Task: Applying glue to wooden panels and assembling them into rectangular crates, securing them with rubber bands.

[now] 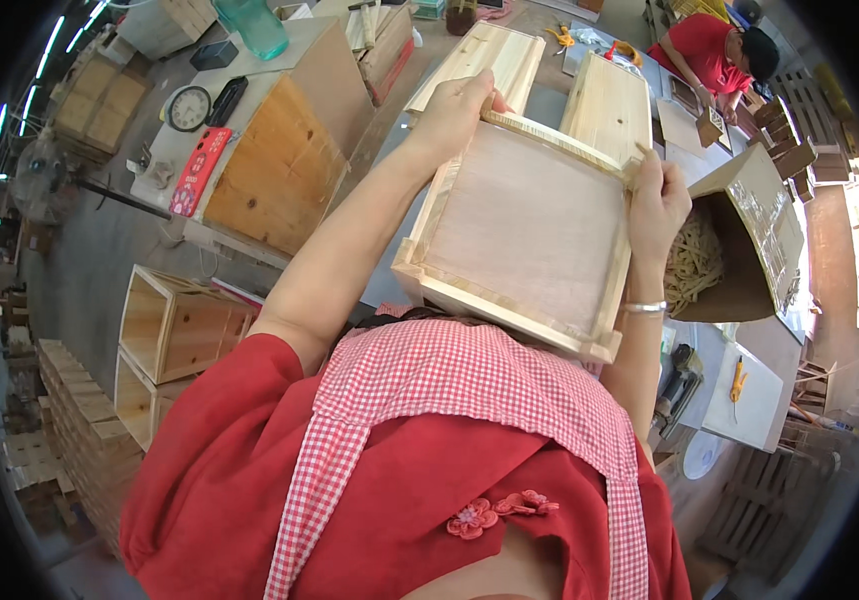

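Observation:
A square pale wooden box [529,235] is held tilted in front of my chest, its flat panel facing up inside a raised frame. Small blocks stick out at its two near corners. My left hand [452,118] is closed on the far left corner. My right hand [658,208] is closed at the far right corner, where the tip of a small wooden piece [643,150] shows above the fingers. Its grip is partly hidden. Just beyond, two more pine boxes [494,62] [609,105] lie on the worktable.
To the right, an open cardboard carton [764,235] holds many thin wooden strips [691,262]. Further right lies an orange-handled screwdriver [738,385]. A bench with a clock [189,108] stands left, above stacked wooden boxes [184,325]. Another person [699,55] works at the far right.

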### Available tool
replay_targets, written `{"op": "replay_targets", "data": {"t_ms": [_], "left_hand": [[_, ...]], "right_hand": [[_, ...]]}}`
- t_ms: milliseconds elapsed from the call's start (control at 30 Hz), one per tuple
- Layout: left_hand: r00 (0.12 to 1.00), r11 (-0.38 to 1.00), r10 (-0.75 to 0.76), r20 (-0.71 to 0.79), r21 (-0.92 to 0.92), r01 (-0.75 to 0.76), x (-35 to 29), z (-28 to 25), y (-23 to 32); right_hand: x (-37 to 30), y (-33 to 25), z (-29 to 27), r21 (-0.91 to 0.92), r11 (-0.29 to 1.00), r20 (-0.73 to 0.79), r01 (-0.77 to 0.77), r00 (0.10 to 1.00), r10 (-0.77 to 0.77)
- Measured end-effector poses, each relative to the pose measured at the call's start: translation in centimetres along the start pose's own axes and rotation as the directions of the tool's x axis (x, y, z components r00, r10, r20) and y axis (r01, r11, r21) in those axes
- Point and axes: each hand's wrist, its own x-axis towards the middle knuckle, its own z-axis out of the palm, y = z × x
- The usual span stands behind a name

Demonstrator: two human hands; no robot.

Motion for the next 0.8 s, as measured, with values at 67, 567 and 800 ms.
{"op": "replay_targets", "data": {"t_ms": [67, 567, 800], "left_hand": [[0.97, 0.91, 0.236, 0.051, 0.339, -0.239, -0.1, -0.7, -1.6], [1.0, 0.982, -0.009, 0.0, 0.187, 0.009, -1.6, -0.8, 1.1], [0.992, 0.987, -0.111, -0.061, 0.114, 0.118, -2.9, -0.3, 2.1]], "right_hand": [[0.6, 0.1, 0.2, -0.072, 0.995, -0.023, 0.064, 0.998, -0.066], [0.5, 1.5, -0.2, 0.238, 0.971, -0.019, -0.03, 0.999, 0.035], [0.4, 21.8, -11.8, -0.776, 0.621, 0.124, 0.111, 0.992, -0.023]]}}
